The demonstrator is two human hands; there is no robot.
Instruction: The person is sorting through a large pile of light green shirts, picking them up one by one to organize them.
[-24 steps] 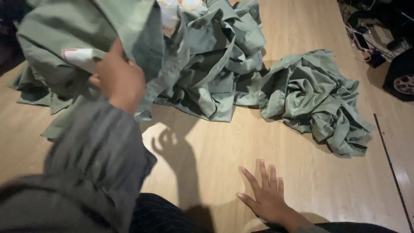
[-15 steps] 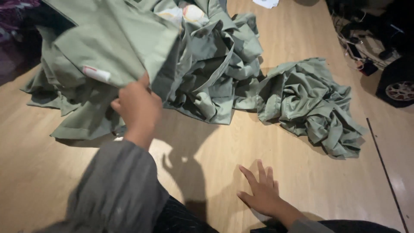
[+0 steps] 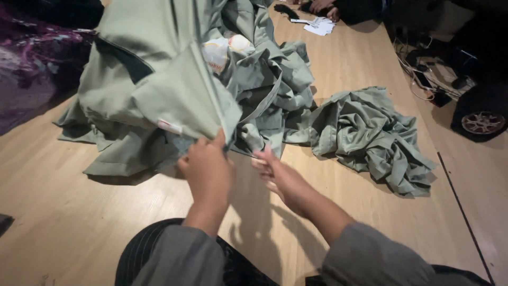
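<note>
Cloth [image 3: 159,90], sage green with a small white tag, is hanging lifted above the wooden floor [image 3: 79,222], its lower edge pinched in the left hand [image 3: 207,168]. The right hand [image 3: 276,172] is reaching just beside it, fingers loosely spread and holding nothing. Behind, a heap [image 3: 270,90] of like green cloth is lying, and a smaller pile [image 3: 370,140] is sitting apart to the right.
</note>
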